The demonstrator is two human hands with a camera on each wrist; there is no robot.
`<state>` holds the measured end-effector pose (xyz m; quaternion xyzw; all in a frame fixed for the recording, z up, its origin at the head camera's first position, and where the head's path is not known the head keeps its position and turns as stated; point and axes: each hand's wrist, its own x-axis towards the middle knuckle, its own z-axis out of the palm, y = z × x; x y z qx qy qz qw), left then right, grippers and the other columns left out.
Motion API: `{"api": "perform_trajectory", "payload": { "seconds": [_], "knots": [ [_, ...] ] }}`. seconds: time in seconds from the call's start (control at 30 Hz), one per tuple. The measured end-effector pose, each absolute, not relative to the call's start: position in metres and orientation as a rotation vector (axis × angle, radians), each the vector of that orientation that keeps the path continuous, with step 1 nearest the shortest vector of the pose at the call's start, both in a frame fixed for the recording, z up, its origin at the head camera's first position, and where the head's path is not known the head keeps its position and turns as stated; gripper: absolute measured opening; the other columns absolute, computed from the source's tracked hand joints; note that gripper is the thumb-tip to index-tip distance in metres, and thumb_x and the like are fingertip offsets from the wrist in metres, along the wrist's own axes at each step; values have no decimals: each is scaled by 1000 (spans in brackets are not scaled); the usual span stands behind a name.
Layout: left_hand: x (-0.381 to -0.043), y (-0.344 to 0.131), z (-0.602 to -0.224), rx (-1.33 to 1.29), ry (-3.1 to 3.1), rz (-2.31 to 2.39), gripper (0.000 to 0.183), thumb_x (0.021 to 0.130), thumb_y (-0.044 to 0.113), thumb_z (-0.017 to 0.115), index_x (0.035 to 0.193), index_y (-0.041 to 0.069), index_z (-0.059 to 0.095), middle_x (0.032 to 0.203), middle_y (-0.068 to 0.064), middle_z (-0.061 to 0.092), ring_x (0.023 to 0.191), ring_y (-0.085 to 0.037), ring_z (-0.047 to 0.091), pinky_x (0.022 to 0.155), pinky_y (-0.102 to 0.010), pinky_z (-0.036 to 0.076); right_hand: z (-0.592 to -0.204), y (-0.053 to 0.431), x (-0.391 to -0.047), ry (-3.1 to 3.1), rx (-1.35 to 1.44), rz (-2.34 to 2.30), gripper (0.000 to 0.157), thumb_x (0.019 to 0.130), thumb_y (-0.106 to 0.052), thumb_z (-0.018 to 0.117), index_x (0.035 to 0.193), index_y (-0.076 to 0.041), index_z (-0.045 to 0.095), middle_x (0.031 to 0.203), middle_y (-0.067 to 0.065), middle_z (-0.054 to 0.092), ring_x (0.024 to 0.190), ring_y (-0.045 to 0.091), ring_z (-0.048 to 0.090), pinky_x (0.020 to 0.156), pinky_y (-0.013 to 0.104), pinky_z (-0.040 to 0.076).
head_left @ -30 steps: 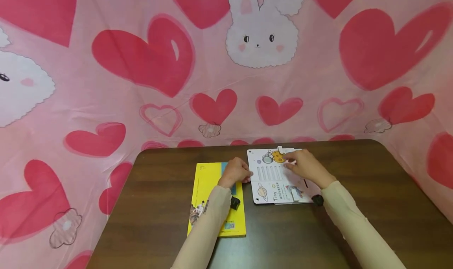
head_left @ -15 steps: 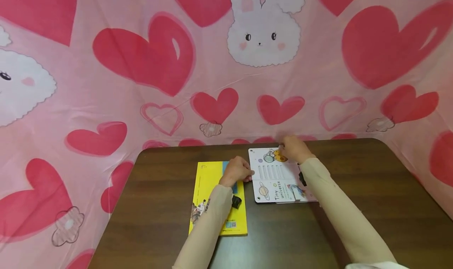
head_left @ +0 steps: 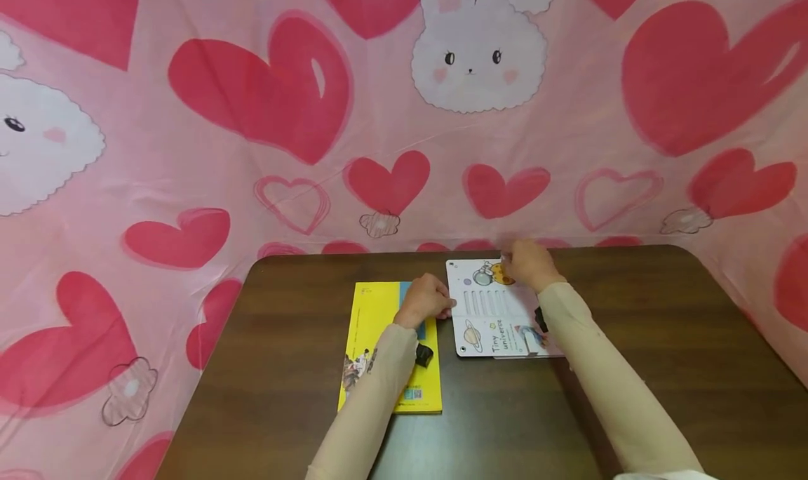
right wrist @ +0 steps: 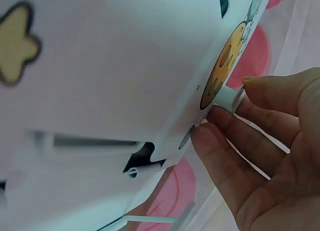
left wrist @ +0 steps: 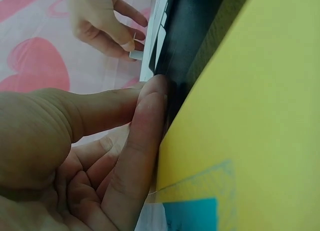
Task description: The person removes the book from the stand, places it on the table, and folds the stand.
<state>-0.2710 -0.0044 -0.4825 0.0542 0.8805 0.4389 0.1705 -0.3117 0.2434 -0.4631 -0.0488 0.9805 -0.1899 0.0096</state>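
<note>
A white book stand (head_left: 522, 302) printed with an astronaut, a planet and "Tiny universe" lies on the table. Its underside looks black in the left wrist view. My left hand (head_left: 426, 299) pinches its left edge between thumb and index finger, above the yellow book's right side. At the stand's far edge, my right hand (head_left: 532, 264) holds a small white tab (right wrist: 227, 97), with the thumb on its outer side and fingers behind it. Another white tab (head_left: 530, 344) shows at the near edge. The right forearm hides part of the stand's right side.
A yellow book (head_left: 369, 311) with a blue patch lies left of the stand, partly under my left forearm. The dark wooden table (head_left: 290, 368) ends at a pink cloth (head_left: 379, 129) with hearts and rabbits.
My right hand has moved from over the stand's upper right to its far edge and taken hold of the white tab there. The left hand has stayed at the left edge.
</note>
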Motion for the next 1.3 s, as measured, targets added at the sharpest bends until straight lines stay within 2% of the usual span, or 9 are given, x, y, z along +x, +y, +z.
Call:
{"api": "perform_trajectory", "payload": {
  "seconds": [0.1, 0.2, 0.3, 0.37, 0.5, 0.6, 0.73, 0.93, 1.3],
  "knots": [
    [-272, -3, -481, 155, 2491, 1262, 14, 91, 13, 80, 84, 1, 78, 66, -6, 72, 53, -11, 65, 55, -21, 57, -460, 248, -307, 3031, -142, -643, 15, 94, -14, 65, 97, -1, 71, 89, 15, 62, 81, 31, 57, 75, 43, 50],
    [-272, -4, -479, 138, 2482, 1271, 14, 90, 11, 81, 83, 0, 77, 66, -7, 72, 53, -11, 65, 54, -22, 57, -455, 253, -300, 2988, -184, -686, 30, 97, -15, 63, 117, 6, 70, 112, 26, 69, 100, 41, 65, 90, 54, 56],
    [-271, -4, -478, 122, 2482, 1262, 14, 90, 12, 81, 84, 1, 77, 66, -7, 72, 53, -12, 66, 54, -21, 57, -452, 261, -289, 2999, -239, -702, 41, 97, -13, 62, 132, 8, 65, 130, 31, 67, 118, 49, 65, 101, 64, 52],
    [-270, -4, -478, 117, 2483, 1255, 13, 90, 12, 81, 84, 1, 77, 66, -7, 72, 54, -12, 66, 54, -21, 57, -451, 268, -279, 3045, -252, -705, 42, 98, -14, 63, 134, 8, 64, 131, 31, 67, 120, 50, 65, 102, 66, 51],
    [-270, -3, -480, 113, 2473, 1249, 13, 90, 13, 81, 86, 1, 78, 67, -7, 72, 55, -12, 67, 56, -21, 58, -452, 283, -254, 3146, -219, -744, 43, 96, -14, 67, 133, 7, 65, 124, 31, 70, 108, 49, 67, 95, 66, 53],
    [-270, -3, -481, 114, 2473, 1249, 13, 91, 14, 81, 87, 1, 78, 68, -7, 73, 55, -12, 67, 56, -21, 57, -454, 293, -233, 3189, -173, -779, 43, 94, -13, 71, 131, 7, 66, 103, 26, 73, 88, 39, 64, 79, 54, 55],
    [-271, -4, -480, 121, 2479, 1250, 14, 91, 14, 80, 87, 1, 78, 67, -7, 73, 54, -11, 66, 55, -21, 57, -460, 301, -212, 3213, -187, -773, 36, 91, -13, 75, 120, 8, 71, 82, 15, 70, 73, 24, 56, 65, 37, 46],
    [-272, -4, -479, 119, 2478, 1250, 14, 91, 14, 81, 89, 0, 77, 67, -7, 72, 54, -12, 66, 55, -21, 57, -468, 309, -189, 3164, -225, -734, 20, 87, -14, 80, 99, 1, 76, 82, 10, 75, 70, 18, 62, 65, 35, 52],
    [-272, -5, -480, 108, 2452, 1279, 14, 91, 13, 81, 91, -1, 77, 69, -8, 73, 55, -12, 66, 56, -22, 58, -469, 325, -175, 3152, -307, -694, 7, 84, -4, 80, 91, -4, 82, 90, 17, 80, 74, 22, 66, 70, 46, 55]
  ]
}}
